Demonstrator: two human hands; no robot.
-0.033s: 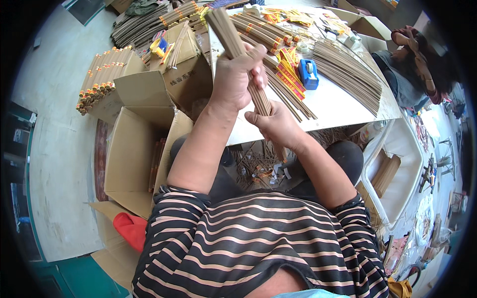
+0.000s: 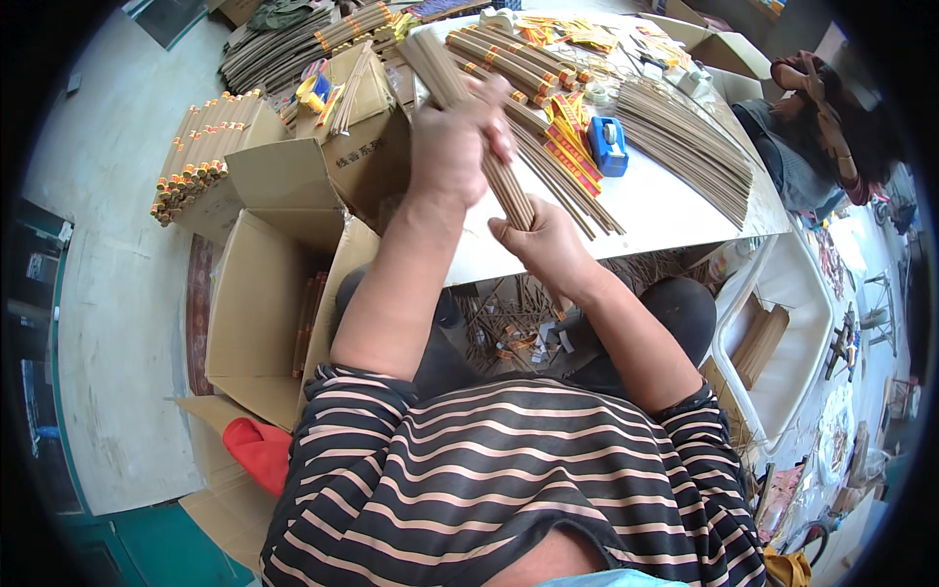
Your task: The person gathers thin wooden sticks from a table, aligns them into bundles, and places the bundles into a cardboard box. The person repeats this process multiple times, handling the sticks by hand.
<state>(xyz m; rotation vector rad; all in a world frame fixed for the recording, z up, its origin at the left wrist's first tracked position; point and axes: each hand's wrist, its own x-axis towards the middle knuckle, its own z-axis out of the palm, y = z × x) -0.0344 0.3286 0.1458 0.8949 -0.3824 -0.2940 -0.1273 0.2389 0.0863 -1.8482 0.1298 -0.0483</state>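
I hold a tilted bundle of brown incense sticks (image 2: 507, 191) over the near edge of the white table (image 2: 675, 217). My left hand (image 2: 452, 147), blurred by motion, is wrapped round its upper part. Lower down, my right hand (image 2: 550, 245) grips the same bundle with the thumb across it. The bundle's top end leans away to the left. Loose incense sticks (image 2: 577, 191) lie just beyond my hands. Beside them are red and yellow paper labels (image 2: 567, 147) and a blue tape dispenser (image 2: 607, 147).
An open cardboard box (image 2: 249, 293) stands at my left, with banded incense bundles (image 2: 201, 157) stacked behind it. More loose sticks (image 2: 685, 152) spread over the table's right side. A white-lined bin (image 2: 797, 333) stands at right. Another person (image 2: 817, 137) sits at the far right.
My left hand has shifted slightly and now looks blurred. The bundle's upper end has moved a little to the left. My right hand has hardly moved.
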